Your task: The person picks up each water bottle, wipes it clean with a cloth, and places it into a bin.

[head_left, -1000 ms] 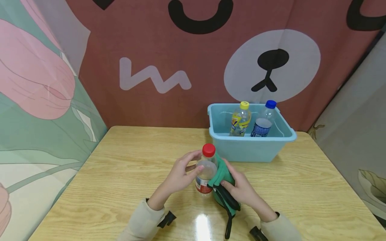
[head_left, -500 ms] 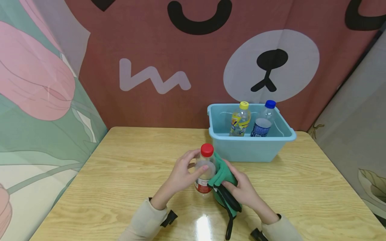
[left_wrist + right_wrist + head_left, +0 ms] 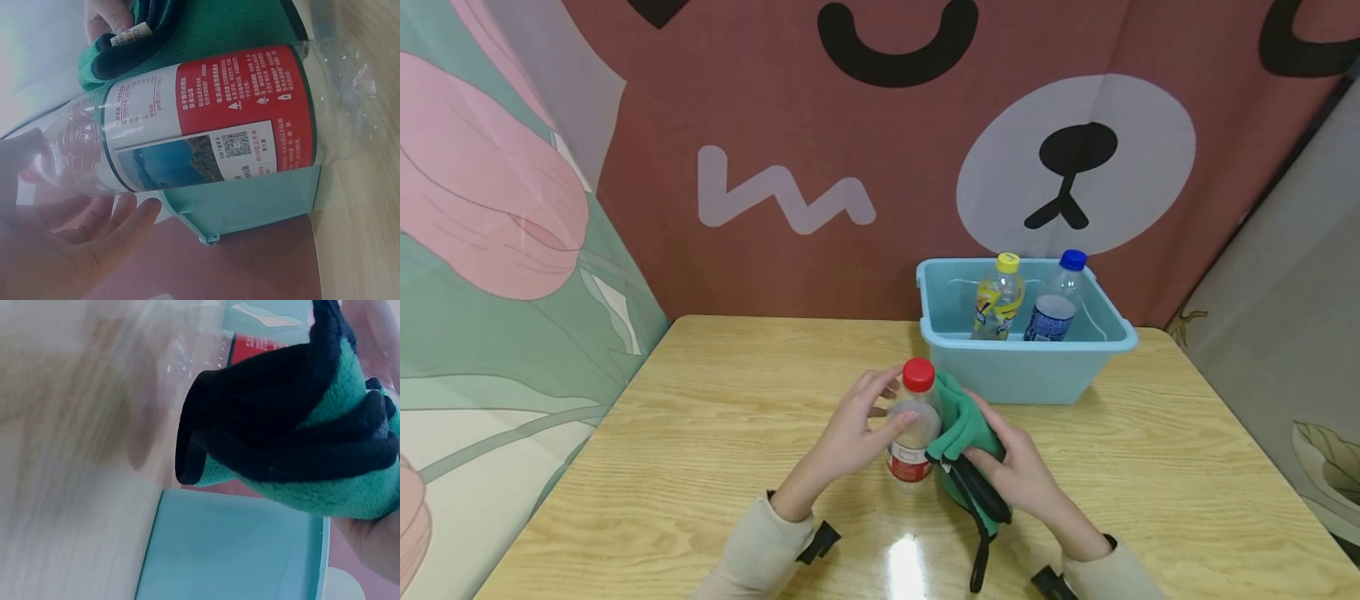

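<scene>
The bottle (image 3: 912,427) stands upright on the table (image 3: 700,433), its long axis vertical, gripped by the left hand (image 3: 850,433). Just right of it, the right hand (image 3: 1011,471) clutches a green cloth (image 3: 966,425) against the bottle's side.

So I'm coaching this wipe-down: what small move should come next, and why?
Probably slide the green cloth down onto the label: the right hand presses it at the red-capped bottle's shoulder, the left hand steadies it upright, and the label looks uncovered.
</scene>
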`<state>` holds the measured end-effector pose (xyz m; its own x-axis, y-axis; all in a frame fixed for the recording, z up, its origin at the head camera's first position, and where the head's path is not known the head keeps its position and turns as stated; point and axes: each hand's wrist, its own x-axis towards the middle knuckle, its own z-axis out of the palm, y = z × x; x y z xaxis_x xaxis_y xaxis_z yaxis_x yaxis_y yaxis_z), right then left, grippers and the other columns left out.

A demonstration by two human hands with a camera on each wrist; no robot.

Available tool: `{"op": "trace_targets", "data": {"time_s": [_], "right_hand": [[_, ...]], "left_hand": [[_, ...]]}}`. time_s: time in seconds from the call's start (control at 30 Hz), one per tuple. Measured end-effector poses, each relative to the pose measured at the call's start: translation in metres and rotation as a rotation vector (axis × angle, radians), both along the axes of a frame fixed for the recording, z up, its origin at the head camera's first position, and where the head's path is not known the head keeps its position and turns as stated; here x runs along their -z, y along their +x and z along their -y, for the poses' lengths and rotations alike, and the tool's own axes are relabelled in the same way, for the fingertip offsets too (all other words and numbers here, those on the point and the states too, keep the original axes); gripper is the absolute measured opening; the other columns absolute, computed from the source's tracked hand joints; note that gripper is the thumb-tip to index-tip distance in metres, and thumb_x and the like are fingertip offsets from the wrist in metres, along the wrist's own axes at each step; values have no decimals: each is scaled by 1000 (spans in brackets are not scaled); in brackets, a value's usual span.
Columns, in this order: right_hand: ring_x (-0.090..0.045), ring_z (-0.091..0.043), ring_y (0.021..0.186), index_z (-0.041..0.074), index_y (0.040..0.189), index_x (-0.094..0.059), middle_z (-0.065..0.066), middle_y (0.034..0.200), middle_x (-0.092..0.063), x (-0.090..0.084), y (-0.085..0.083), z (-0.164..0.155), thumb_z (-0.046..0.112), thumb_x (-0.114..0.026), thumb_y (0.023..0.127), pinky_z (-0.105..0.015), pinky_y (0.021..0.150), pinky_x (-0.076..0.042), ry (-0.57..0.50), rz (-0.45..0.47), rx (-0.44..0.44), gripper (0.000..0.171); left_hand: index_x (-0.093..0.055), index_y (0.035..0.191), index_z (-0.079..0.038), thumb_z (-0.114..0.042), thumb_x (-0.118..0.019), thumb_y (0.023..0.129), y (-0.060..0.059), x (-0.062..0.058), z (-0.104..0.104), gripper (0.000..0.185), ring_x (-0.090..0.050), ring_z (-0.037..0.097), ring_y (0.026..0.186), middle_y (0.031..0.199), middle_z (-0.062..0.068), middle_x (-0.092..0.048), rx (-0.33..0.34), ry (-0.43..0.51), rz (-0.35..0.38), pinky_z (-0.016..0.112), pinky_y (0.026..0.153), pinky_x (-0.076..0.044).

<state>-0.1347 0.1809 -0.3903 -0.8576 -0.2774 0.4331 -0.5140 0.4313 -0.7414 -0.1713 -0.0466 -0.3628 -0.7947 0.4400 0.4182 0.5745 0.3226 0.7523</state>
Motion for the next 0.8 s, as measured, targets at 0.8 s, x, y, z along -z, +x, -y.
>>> {"op": "trace_targets", "data": {"time_s": [0.8], "right_hand": [[-46,-26,116,9,140,-35,-13,134,-46,-36,-2,1,-15,-59,77,-28,93,-40,9,-47,-15,72]], "left_hand": [[-48,122,1,-12,-57,90,-1,2,3,35,-54,25,107,120,14,-55,68,54,-35,31,80,-52]]}}
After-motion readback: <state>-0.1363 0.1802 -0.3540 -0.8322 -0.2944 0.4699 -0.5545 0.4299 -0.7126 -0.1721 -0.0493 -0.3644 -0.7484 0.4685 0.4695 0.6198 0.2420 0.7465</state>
